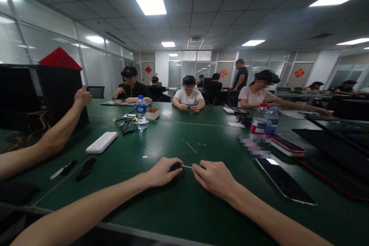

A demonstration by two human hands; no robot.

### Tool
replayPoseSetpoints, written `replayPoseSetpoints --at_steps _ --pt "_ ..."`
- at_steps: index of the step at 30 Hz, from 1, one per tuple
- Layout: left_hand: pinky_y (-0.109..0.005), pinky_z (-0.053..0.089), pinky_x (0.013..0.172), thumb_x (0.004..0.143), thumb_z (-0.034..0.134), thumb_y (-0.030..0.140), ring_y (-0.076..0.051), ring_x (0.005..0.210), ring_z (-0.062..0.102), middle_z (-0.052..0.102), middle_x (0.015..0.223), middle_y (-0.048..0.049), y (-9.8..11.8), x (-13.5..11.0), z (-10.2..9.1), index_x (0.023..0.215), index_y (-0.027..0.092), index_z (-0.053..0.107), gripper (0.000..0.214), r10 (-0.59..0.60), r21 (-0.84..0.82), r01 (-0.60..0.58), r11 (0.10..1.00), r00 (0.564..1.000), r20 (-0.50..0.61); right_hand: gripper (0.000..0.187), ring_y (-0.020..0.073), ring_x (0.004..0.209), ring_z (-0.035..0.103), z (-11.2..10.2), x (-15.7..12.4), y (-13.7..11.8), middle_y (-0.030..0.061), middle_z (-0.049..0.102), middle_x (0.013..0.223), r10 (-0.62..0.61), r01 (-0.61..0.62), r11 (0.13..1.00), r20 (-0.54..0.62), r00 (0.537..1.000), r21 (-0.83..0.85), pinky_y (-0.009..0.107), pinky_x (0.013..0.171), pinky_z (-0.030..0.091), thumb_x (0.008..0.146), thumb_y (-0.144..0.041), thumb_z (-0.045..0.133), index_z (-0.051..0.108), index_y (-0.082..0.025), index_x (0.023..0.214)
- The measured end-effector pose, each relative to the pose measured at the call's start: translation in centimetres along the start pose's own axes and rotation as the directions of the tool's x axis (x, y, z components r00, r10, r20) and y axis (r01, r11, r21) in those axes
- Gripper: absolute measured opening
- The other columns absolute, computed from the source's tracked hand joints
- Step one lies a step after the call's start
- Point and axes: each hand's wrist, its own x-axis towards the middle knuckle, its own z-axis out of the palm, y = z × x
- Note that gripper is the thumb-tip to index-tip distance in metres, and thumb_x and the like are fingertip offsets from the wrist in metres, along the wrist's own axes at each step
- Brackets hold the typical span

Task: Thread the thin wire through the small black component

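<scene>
On the far left, a big black case (pixel 62 92) is standing on the green table (pixel 161 209). Another person's hand (pixel 83 98) is touching its side, and that arm is being cut off by the left edge. In front, a small black lump (pixel 86 169) is lying, too dark to make out. Next, a long white box (pixel 102 143) is lying flat, and a tall bottle (pixel 141 113) is standing behind it.

Near the middle, the left hand (pixel 163 172) is holding a small black piece (pixel 175 167), with thumb and fingers closed on it. A thin silver rod (pixel 186 167) is poking out of the piece and crossing the little gap between the 2 hands. The right hand (pixel 215 178) is pinching the rod's other end with its fingertips together. The left fingers are hiding part of the black piece, and the right fingers are covering the rod's tip, so I cannot tell its shape.

To the right, a phone (pixel 284 180) is lying face up. Behind it, a red-capped bottle (pixel 259 119) and a blue-capped bottle (pixel 271 121) are standing, and a blocky blur is hiding something before them.
</scene>
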Motion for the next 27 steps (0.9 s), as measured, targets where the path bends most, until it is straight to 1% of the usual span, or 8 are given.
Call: replayPoseSetpoints --at_steps 3,7,10,14,17,21,24,27 --pt "-0.027 0.049 0.08 0.095 0.055 0.03 -0.019 0.091 0.068 0.073 0.103 -0.006 0.0 0.0 0.2 0.114 0.018 0.065 0.025 0.005 0.045 -0.005 0.999 1.0 0.013 0.026 0.0111 0.059 0.052 -0.1 0.0 -0.1 0.0044 0.064 0.079 -0.006 0.006 1.0 0.003 1.0 0.009 0.025 0.051 0.023 0.101 -0.027 0.042 0.066 -0.018 0.099" --pt "-0.027 0.049 0.077 0.096 0.053 0.03 -0.019 0.089 0.068 0.073 0.1 -0.0064 0.0 -0.1 0.4 0.114 0.016 0.065 0.025 0.005 0.082 -0.006 0.997 1.0 0.02 0.029 0.0117 0.06 0.054 -0.2 0.0 -0.1 0.0046 0.066 0.08 0.014 -0.016 0.999 0.044 0.999 0.045 0.024 0.052 0.026 0.101 -0.028 0.041 0.068 -0.018 0.099" --pt "-0.026 0.049 0.074 0.097 0.052 0.031 -0.019 0.085 0.068 0.072 0.098 -0.0059 0.1 -0.2 0.3 0.113 0.016 0.064 0.025 0.003 0.1 -0.006 0.995 0.999 0.032 0.032 0.0114 0.06 0.056 0.1 0.0 0.2 0.004 0.066 0.079 0.026 -0.034 0.991 0.064 0.998 0.132 0.023 0.054 0.031 0.102 -0.029 0.04 0.07 -0.019 0.099" --pt "-0.026 0.048 0.075 0.098 0.051 0.031 -0.018 0.087 0.068 0.072 0.1 -0.0057 0.5 -0.4 0.0 0.114 0.017 0.063 0.024 0.016 0.098 -0.021 0.995 0.999 0.05 0.034 0.0112 0.063 0.059 0.8 0.0 0.7 0.0038 0.069 0.081 0.03 -0.042 0.959 0.048 0.998 0.28 0.022 0.059 0.038 0.102 -0.031 0.04 0.072 -0.019 0.104" --pt "-0.025 0.048 0.073 0.098 0.05 0.031 -0.017 0.084 0.068 0.072 0.098 -0.005 0.8 -0.4 -0.2 0.115 0.017 0.062 0.025 0.029 0.095 -0.035 0.995 0.997 0.065 0.035 0.0112 0.065 0.06 1.2 0.0 1.1 0.004 0.07 0.082 0.032 -0.044 0.937 0.041 0.999 0.346 0.021 0.061 0.041 0.101 -0.031 0.04 0.073 -0.019 0.104" --pt "-0.025 0.047 0.07 0.098 0.049 0.032 -0.018 0.082 0.068 0.072 0.098 -0.0061 0.8 -0.3 -0.1 0.115 0.017 0.062 0.026 0.016 0.137 -0.025 0.99 0.998 0.063 0.035 0.0123 0.066 0.061 1.0 0.2 1.3 0.0043 0.07 0.083 0.025 -0.043 0.957 0.065 0.998 0.289 0.022 0.061 0.04 0.101 -0.033 0.041 0.073 -0.02 0.105" --pt "-0.026 0.047 0.068 0.099 0.046 0.034 -0.02 0.079 0.069 0.073 0.096 -0.0076 0.4 -0.2 0.1 0.118 0.017 0.062 0.03 -0.018 0.228 0.001 0.974 0.997 0.073 0.034 0.0137 0.066 0.061 0.2 0.3 0.9 0.0046 0.069 0.083 0.035 -0.052 0.98 0.093 0.995 0.191 0.023 0.059 0.037 0.102 -0.033 0.04 0.072 -0.021 0.105" --pt "-0.028 0.048 0.069 0.099 0.046 0.037 -0.022 0.081 0.07 0.074 0.097 -0.0083 0.0 -0.1 0.2 0.118 0.018 0.062 0.031 -0.019 0.319 -0.009 0.948 0.996 0.086 0.034 0.0134 0.065 0.061 -0.5 0.4 0.2 0.0058 0.069 0.085 0.053 -0.072 0.987 0.136 0.989 0.14 0.023 0.057 0.036 0.102 -0.031 0.039 0.071 -0.02 0.104"
